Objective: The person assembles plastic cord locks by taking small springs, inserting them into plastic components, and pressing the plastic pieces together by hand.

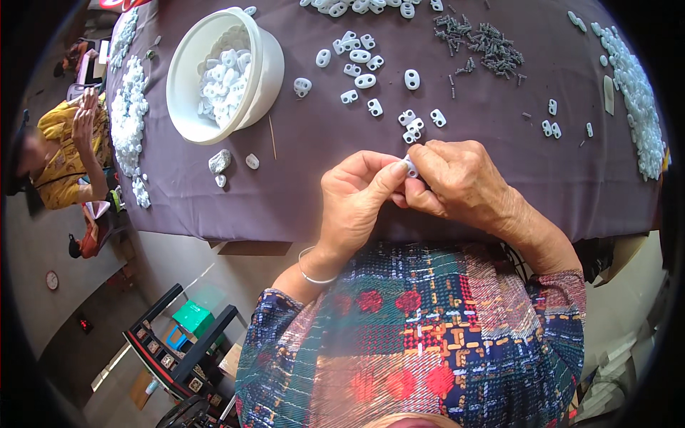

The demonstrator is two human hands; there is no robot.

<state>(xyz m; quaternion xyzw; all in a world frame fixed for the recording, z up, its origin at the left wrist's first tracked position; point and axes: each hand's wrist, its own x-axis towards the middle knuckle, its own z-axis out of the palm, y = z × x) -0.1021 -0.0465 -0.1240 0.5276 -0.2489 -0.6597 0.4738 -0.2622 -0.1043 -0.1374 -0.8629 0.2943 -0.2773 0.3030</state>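
Observation:
Between my two hands is a small white plastic cord lock (410, 168) with a round hole. My left hand (360, 187) pinches it between thumb and forefinger. From the other side, the fingers of my right hand (460, 175) close on the same piece and cover part of it. Just beyond my fingertips lies a small cluster of white cord lock pieces (412, 128). More loose pieces (360, 57) are scattered farther off, some with two holes. A heap of small dark metal springs (492, 48) sits at the far right of them.
A white round tub (267, 75), tilted toward the left, holds many white pieces. Long piles of white parts line the left (130, 118) and right (635, 100) table edges. A thin stick (272, 138) and a grey stone-like lump (220, 161) lie near the tub. Another person (68, 139) sits at left.

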